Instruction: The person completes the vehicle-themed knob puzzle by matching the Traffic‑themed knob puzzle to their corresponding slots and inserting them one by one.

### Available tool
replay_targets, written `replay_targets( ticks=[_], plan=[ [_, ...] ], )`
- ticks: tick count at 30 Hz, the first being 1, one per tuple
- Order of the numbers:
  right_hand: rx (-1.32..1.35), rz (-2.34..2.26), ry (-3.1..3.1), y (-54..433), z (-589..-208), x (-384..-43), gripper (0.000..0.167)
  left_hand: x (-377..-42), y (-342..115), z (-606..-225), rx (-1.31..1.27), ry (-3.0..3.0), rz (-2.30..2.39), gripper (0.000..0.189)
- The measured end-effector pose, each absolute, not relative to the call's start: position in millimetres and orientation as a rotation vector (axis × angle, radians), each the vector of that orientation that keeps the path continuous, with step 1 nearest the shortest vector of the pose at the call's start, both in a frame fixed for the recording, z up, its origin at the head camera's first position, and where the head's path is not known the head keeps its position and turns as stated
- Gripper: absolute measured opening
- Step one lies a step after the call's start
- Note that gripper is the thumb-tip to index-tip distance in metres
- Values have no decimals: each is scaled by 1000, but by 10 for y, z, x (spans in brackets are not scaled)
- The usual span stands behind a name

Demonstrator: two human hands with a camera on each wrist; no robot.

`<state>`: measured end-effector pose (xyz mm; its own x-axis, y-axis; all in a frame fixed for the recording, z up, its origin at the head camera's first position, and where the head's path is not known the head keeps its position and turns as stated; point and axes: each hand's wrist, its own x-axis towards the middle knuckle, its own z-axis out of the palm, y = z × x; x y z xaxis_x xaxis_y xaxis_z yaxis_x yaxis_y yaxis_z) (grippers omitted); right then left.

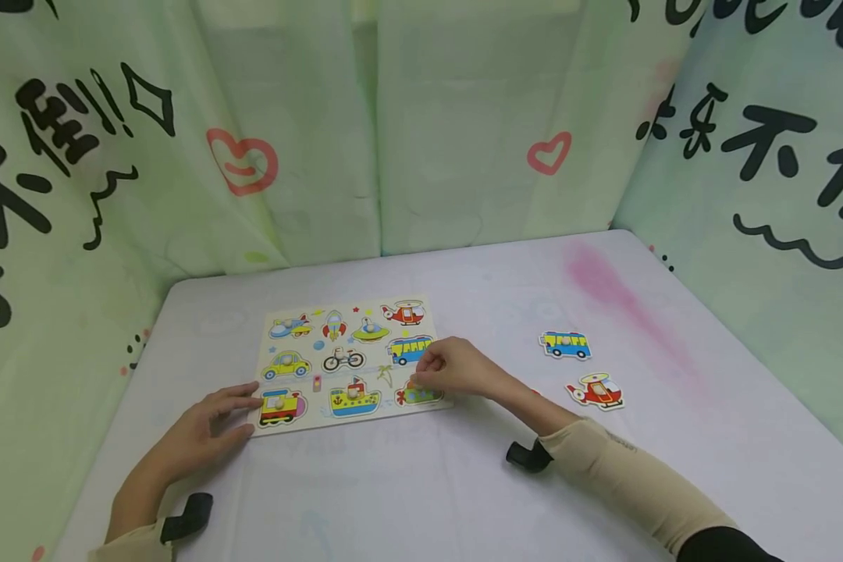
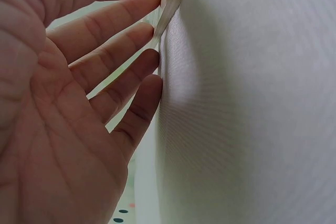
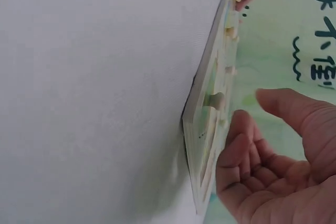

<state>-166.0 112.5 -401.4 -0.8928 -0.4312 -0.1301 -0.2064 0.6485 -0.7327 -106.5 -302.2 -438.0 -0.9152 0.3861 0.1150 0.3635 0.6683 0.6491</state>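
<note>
The wooden knob puzzle board (image 1: 318, 410) lies flat on the table with vehicle pictures in three rows. My left hand (image 1: 197, 425) touches its left edge beside the train piece (image 1: 278, 407), fingers extended. Over the lower right corner, my right hand (image 1: 457, 367) hovers at the green vehicle piece (image 1: 420, 396), partly covering it. In the right wrist view, thumb and forefinger stand apart with nothing between them, close to a small knob (image 3: 214, 100). A bus piece (image 1: 565, 344) and a red helicopter piece (image 1: 597, 392) lie loose to the right of the board.
A white cloth (image 1: 365, 499) covers the table, with a pink stain (image 1: 611, 285) at the back right. Pale green curtains (image 1: 464, 156) with black lettering and hearts stand behind and at both sides. A small red bit shows behind the right forearm.
</note>
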Motion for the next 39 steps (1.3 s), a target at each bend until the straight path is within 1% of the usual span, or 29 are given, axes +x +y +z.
replay_targets(
  ticks=[7, 11, 14, 20, 39],
  plan=[
    [-490, -1409, 2417, 1288, -3901, -1539, 21, -1075, -3020, -4345, 590, 2824, 1056, 37],
    [-449, -1485, 2373, 1385, -3848, -1464, 27, -1073, -3016, -4341, 578, 2826, 1042, 37],
    [-440, -1499, 2380, 1467, -3823, -1415, 31, -1074, -3010, -4344, 583, 2826, 1044, 37],
    [-457, -1484, 2441, 1644, -3783, -1332, 29, -1078, -2999, -4346, 586, 2814, 1057, 37],
    [-324, -1452, 2474, 2252, -3825, -1081, 31, -1068, -2998, -4313, 528, 2802, 1017, 38]
  ],
)
